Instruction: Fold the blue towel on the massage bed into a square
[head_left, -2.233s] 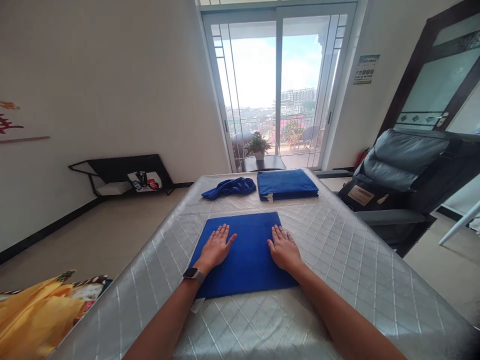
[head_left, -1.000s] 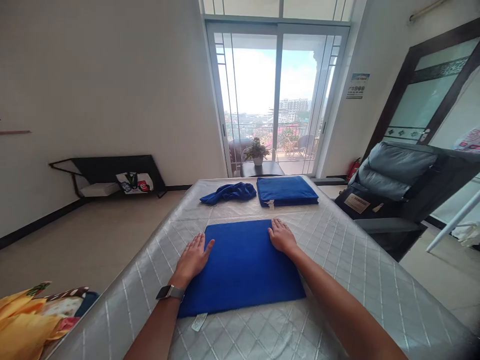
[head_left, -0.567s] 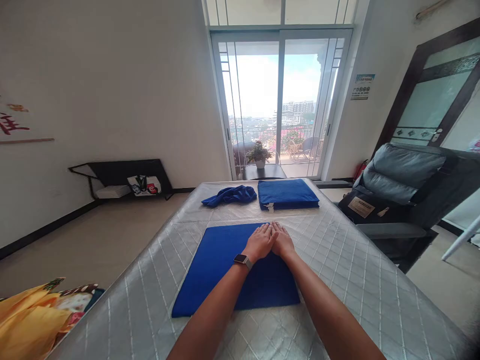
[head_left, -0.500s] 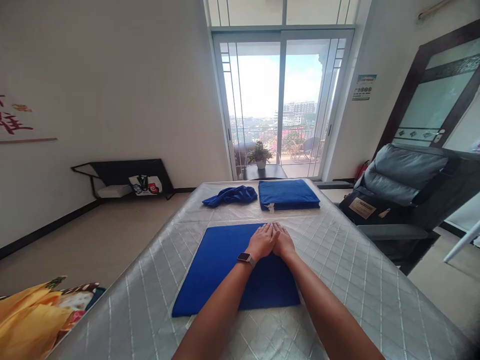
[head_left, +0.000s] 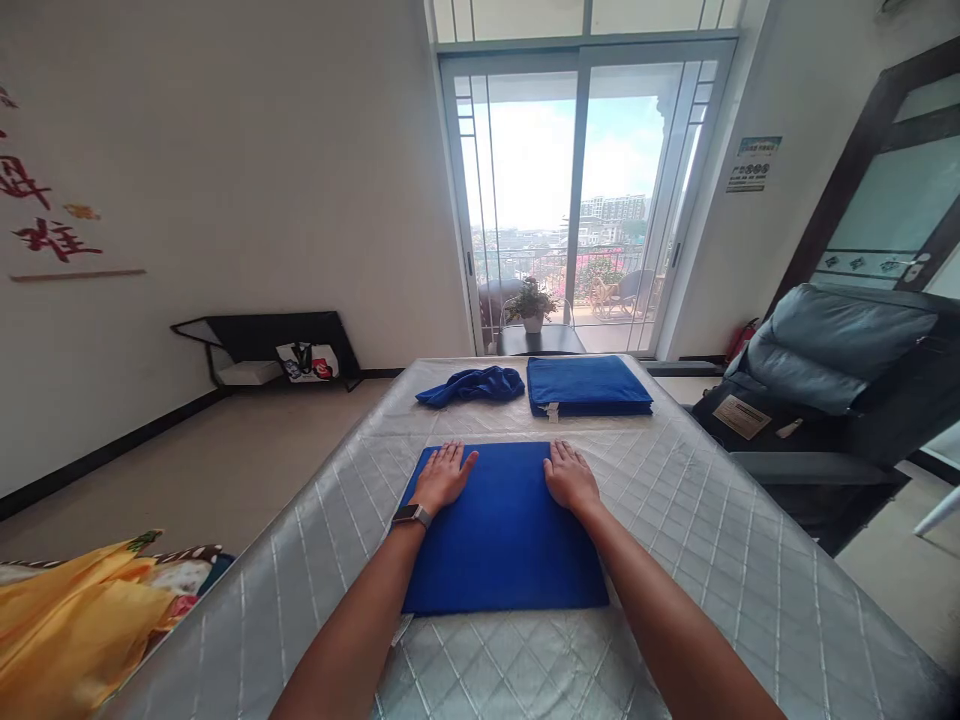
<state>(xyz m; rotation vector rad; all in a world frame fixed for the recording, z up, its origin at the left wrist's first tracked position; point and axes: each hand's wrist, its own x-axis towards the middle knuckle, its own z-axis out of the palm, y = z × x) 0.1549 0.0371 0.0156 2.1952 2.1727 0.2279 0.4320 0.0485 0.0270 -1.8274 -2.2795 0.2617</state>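
A blue folded cloth point(head_left: 506, 530) lies flat on the silvery quilted mattress point(head_left: 517, 665) in front of me. My left hand point(head_left: 442, 474) rests palm down on its far left corner, fingers stretched out and thumb apart; a watch is on that wrist. At the far right corner, my right hand point(head_left: 570, 474) lies flat too, fingers extended along the cloth's edge. Beyond them sit a crumpled blue cloth point(head_left: 472, 385) and, to its right, a neat stack of folded blue cloths point(head_left: 589, 385) with a white tag.
Yellow patterned fabric point(head_left: 82, 620) is heaped at the lower left. A dark armchair point(head_left: 840, 350) with a bag on its seat stands to the right. Past the mattress are a small table with a potted plant point(head_left: 532, 303) and a sliding glass door point(head_left: 581, 200).
My left hand has slid left across the cloth, away from my right hand, which stays at the right corner. The cloth's left edge now lies straighter. The view has shifted slightly.
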